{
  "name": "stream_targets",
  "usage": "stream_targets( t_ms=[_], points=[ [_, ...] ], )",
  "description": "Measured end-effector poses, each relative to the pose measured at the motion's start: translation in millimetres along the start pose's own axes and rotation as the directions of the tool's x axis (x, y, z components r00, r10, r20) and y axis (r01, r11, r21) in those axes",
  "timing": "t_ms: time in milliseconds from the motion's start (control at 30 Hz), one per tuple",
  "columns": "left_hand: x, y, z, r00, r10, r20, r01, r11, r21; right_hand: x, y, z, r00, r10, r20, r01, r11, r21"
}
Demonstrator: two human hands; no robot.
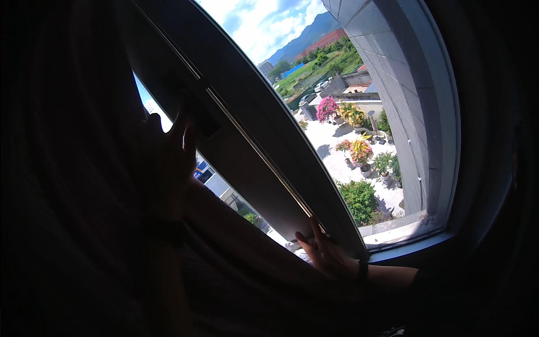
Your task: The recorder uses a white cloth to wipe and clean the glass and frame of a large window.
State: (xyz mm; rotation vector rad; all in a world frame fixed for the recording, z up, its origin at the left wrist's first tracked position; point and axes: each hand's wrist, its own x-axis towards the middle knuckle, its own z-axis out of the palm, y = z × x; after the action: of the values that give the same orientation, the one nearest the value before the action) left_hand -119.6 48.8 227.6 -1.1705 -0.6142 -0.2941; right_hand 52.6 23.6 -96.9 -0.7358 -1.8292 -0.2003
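A dark window frame (261, 126) runs slantwise across the view, with thin bright strips along it. My left hand (168, 151) is a dark shape at the frame's left edge, its fingers raised against the panel beside a narrow gap of daylight; its grip is too dark to make out. Low on the same frame, my right hand (330, 255) lies with fingers spread, the fingertips touching the panel near the lower end of the bright strip. A dark band circles the right wrist. Dark folds of cloth (84, 189) fill the left side.
Right of the frame is a window opening with a pale sill (404, 248) and a grey tiled outer wall (391, 92). Far below outside lies a paved yard with potted flowering plants (361, 152) and a green bush (358, 202). The surroundings indoors are very dark.
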Motion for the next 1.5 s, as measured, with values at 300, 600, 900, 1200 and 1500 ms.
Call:
stream_targets(
  t_ms=[300, 600, 900, 1200, 1500],
  points=[
    [-6.8, -20.2, 17.6, 0.955, 0.159, -0.251, -0.110, 0.974, 0.199, -1.4, 2.3, 1.7, 1.000, 0.026, -0.001, -0.025, 0.986, 0.165],
    [9.7, 10.3, -15.1, 0.996, -0.075, 0.056, 0.079, 0.994, -0.072, -12.7, 12.1, 12.3, 0.986, -0.102, 0.129, 0.064, 0.959, 0.276],
    [25.1, 29.0, -31.9, 0.962, -0.177, 0.206, 0.211, 0.964, -0.160, -2.4, -2.6, 10.8, 0.953, -0.244, 0.180, 0.209, 0.959, 0.194],
    [28.5, 33.6, -36.2, 0.953, -0.185, 0.240, 0.224, 0.963, -0.148, 18.0, -7.3, -33.4, 0.832, -0.386, 0.399, 0.526, 0.777, -0.346],
    [30.6, 31.4, -39.2, 0.961, -0.143, 0.236, 0.165, 0.983, -0.076, 20.4, 3.1, -18.9, 0.946, -0.303, 0.111, 0.307, 0.952, -0.015]
  ],
)
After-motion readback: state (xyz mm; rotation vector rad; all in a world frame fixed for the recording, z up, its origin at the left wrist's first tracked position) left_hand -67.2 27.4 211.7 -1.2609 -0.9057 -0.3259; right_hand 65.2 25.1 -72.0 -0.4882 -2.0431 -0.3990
